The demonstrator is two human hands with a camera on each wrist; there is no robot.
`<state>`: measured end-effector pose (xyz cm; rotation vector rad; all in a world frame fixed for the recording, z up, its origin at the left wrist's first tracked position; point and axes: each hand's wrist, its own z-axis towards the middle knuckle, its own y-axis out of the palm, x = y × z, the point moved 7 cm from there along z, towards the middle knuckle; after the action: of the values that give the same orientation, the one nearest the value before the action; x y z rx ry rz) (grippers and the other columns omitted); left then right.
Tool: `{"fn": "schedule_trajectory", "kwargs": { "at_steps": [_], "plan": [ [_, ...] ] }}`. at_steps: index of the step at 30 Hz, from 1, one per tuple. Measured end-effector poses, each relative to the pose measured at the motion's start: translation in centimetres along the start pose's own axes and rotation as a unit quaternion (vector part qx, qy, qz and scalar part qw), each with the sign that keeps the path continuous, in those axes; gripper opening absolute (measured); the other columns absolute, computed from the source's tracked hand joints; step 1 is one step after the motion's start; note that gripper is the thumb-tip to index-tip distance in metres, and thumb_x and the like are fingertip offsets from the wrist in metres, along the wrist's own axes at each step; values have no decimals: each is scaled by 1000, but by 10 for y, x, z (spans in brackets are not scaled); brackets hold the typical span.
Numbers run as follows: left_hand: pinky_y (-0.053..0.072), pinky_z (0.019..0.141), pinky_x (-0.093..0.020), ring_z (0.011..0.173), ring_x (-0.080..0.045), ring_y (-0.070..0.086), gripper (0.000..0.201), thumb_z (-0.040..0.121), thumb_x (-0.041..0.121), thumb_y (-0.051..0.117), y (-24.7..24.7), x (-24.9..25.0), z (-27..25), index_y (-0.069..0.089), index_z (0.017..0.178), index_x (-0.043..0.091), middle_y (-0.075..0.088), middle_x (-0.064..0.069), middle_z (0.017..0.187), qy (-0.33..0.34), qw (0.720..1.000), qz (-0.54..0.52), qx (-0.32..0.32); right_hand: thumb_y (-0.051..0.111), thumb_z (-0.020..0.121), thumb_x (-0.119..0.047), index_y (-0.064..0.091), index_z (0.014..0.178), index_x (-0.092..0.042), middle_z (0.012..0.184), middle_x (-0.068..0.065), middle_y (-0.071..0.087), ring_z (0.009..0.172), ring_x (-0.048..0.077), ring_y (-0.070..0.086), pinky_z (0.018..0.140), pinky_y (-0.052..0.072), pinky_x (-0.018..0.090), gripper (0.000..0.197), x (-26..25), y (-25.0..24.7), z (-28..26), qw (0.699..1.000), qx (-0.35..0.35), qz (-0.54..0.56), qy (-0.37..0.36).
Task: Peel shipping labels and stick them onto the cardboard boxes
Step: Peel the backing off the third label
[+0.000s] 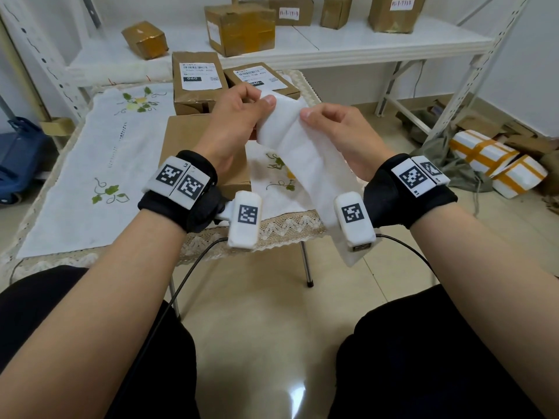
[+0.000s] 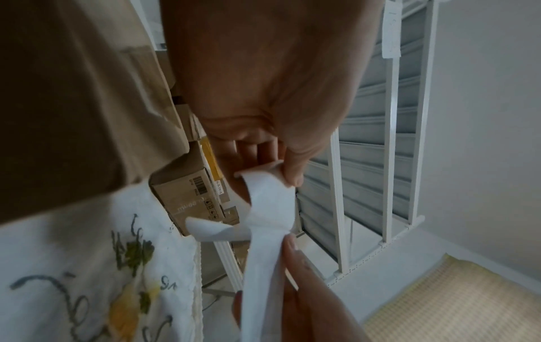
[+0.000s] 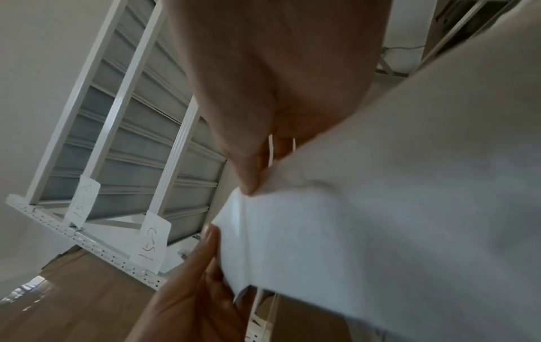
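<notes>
A long white label strip (image 1: 305,152) hangs between both hands above the table. My left hand (image 1: 242,113) pinches its upper end between thumb and fingers. My right hand (image 1: 329,122) pinches the strip's edge just right of that. In the left wrist view the strip (image 2: 263,254) curls where the left thumb (image 2: 292,171) grips it. The right wrist view shows the strip (image 3: 366,219) close up with the right thumb (image 3: 249,180) on its edge. A plain cardboard box (image 1: 181,137) lies under my left hand. Two labelled boxes (image 1: 196,83) (image 1: 263,81) stand behind it.
A white embroidered cloth (image 1: 99,164) covers the small table. A white shelf (image 1: 332,46) behind carries several taped cardboard boxes (image 1: 242,28). White foam parcels (image 1: 496,167) with orange tape lie on the floor at the right. A blue cart (image 1: 18,158) stands at the left.
</notes>
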<state>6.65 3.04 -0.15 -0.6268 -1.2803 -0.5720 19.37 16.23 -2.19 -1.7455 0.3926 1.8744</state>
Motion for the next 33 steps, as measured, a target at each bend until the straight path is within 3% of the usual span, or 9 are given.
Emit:
{"fn": "schedule_trajectory", "kwargs": {
  "at_steps": [4, 7, 14, 19, 22, 25, 28, 30, 33],
  "plan": [
    [49, 63, -29, 75, -17, 59, 13, 101, 21, 62, 4, 3, -2, 51, 99, 13, 63, -10, 83, 18, 1000, -10, 20, 67, 97, -21, 65, 80, -18, 86, 9, 64, 74, 17, 59, 73, 48, 25, 17, -4, -1, 2, 999, 20, -20, -26],
    [51, 65, -33, 77, -23, 62, 15, 102, 21, 60, 7, 3, -4, 51, 105, 10, 67, -19, 90, 25, 999, -7, 21, 65, 96, -24, 62, 80, -20, 87, 11, 61, 79, 20, 54, 78, 43, 32, 17, -5, -2, 1, 998, 37, -34, -28],
    [49, 56, -27, 74, -21, 61, 17, 103, 22, 58, 4, 2, -2, 50, 106, 8, 65, -17, 89, 19, 999, -11, 31, 63, 99, -16, 60, 79, -19, 81, 3, 61, 71, 12, 55, 69, 44, 23, 21, -3, -8, 4, 997, 67, -21, -27],
    [48, 50, -21, 79, -27, 56, 17, 103, 23, 59, 4, -1, 1, 49, 101, 9, 60, -19, 90, 32, 998, -4, 49, 60, 101, -13, 55, 78, -18, 72, -5, 60, 61, 3, 54, 62, 42, 18, 25, 4, -10, 5, 996, 86, -16, -8],
    [50, 49, -23, 80, -29, 58, 17, 103, 25, 59, 4, -2, 3, 49, 97, 12, 62, -20, 92, 36, 998, -3, 58, 57, 103, -15, 54, 80, -18, 77, -3, 59, 64, 6, 52, 65, 41, 20, 24, 4, -8, 6, 996, 89, -9, 1],
    [53, 54, -24, 78, -25, 62, 20, 103, 29, 59, 1, -3, 4, 50, 99, 11, 63, -20, 91, 39, 996, 15, 77, 59, 103, -24, 53, 85, -18, 85, 2, 62, 74, 15, 57, 72, 46, 28, 20, 4, -1, 4, 997, 68, 22, 30],
    [55, 54, -24, 81, -27, 67, 22, 102, 31, 60, 0, -1, 4, 52, 100, 10, 68, -23, 93, 47, 996, 16, 78, 77, 91, -23, 56, 102, -10, 93, 9, 74, 77, 20, 71, 69, 58, 32, 27, 2, 8, -1, 997, 18, 43, 58],
    [53, 52, -22, 81, -30, 66, 22, 101, 32, 62, 0, 1, 4, 53, 97, 12, 66, -26, 92, 55, 995, 32, 79, 85, 81, -16, 61, 117, 0, 105, 15, 76, 88, 27, 75, 78, 62, 38, 47, 2, 11, -4, 996, -16, 46, 71],
    [46, 47, -19, 73, -25, 56, 23, 99, 31, 65, -1, 3, 3, 54, 89, 15, 58, -18, 82, 72, 993, 49, 81, 82, 82, -12, 70, 119, -1, 109, 14, 77, 103, 32, 74, 94, 59, 43, 40, 1, 14, -7, 994, -60, 15, 87]
  ]
}}
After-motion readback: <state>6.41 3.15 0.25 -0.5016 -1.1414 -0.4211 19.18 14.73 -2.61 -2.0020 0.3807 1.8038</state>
